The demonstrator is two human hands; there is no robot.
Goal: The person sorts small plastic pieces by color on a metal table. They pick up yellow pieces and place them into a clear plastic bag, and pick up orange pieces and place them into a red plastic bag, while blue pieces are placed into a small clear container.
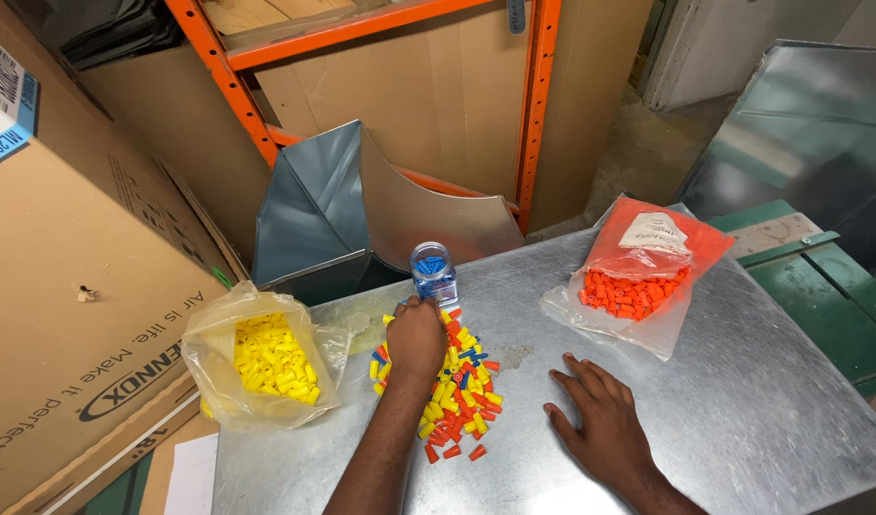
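While the left hand (pixel 415 336) rests clenched over the mixed pile of yellow, orange and blue connectors (pixel 460 381) at counter (pixel 762 401) centre, what it grips cannot be told. Right hand (pixel 605 424) lies flat, released, at five o'clock. Clear jar of blue connectors (pixel 433 272) stands at twelve; yellow bag (pixel 262 360) nine, orange bag (pixel 638 281) two.

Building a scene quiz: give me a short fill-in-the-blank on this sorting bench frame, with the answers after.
1. The left hand rests on a mixed pile of small caps coloured yellow, orange and ____.
2. The open bag at the left of the metal table holds only ____ caps.
3. The right hand lies flat on the table, holding ____.
4. The small clear container beyond the pile holds ____ caps.

Missing words: blue; yellow; nothing; blue
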